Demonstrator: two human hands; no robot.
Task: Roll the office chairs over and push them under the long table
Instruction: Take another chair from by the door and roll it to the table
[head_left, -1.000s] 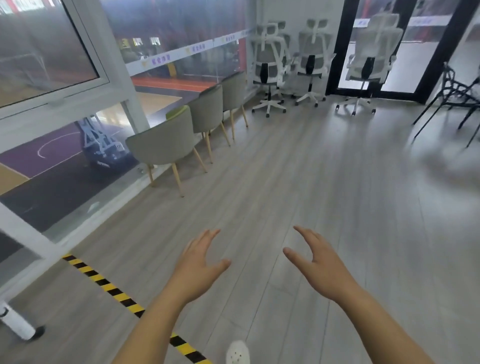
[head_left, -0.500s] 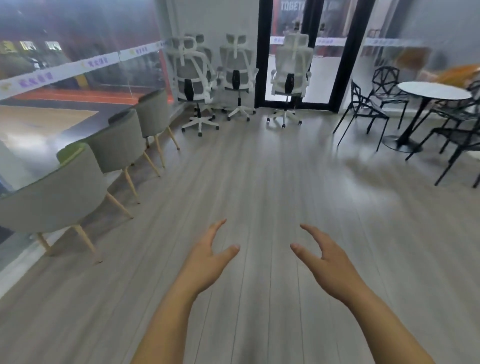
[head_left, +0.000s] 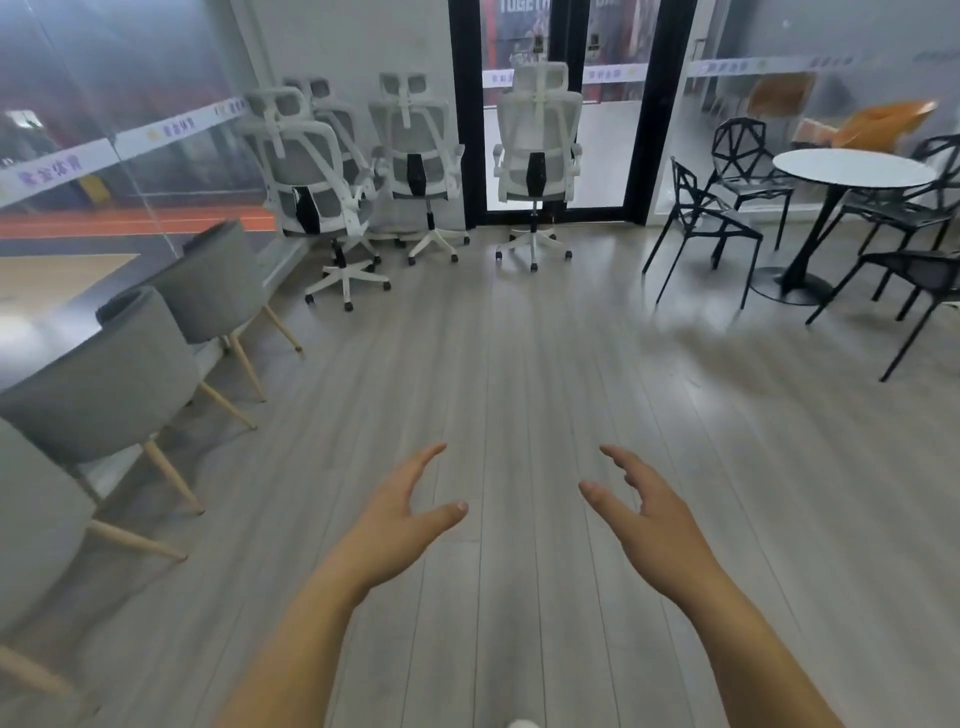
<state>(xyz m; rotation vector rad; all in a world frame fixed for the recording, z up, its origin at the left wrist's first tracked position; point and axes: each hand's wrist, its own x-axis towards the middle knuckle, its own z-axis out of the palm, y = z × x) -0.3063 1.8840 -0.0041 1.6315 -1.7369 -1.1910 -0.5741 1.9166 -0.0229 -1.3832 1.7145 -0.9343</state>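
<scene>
Several white mesh office chairs on castors stand at the far wall: one at the left (head_left: 311, 176), one in the middle (head_left: 418, 156), and one apart in front of the glass door (head_left: 537, 150). Another is partly hidden behind the left one. My left hand (head_left: 402, 514) and my right hand (head_left: 647, 512) are held out in front of me, palms facing each other, fingers spread and holding nothing. Both hands are well short of the chairs. No long table is in view.
A row of grey upholstered chairs with wooden legs (head_left: 208, 286) lines the glass wall on the left. A round white table (head_left: 852, 169) with black wire chairs (head_left: 711, 218) stands at the right. Grey plank floor (head_left: 519, 364) stretches ahead.
The view has swung right and moved forward: the office chairs are nearer and more centred. The striped floor tape has left the frame. My hands keep the same open pose.
</scene>
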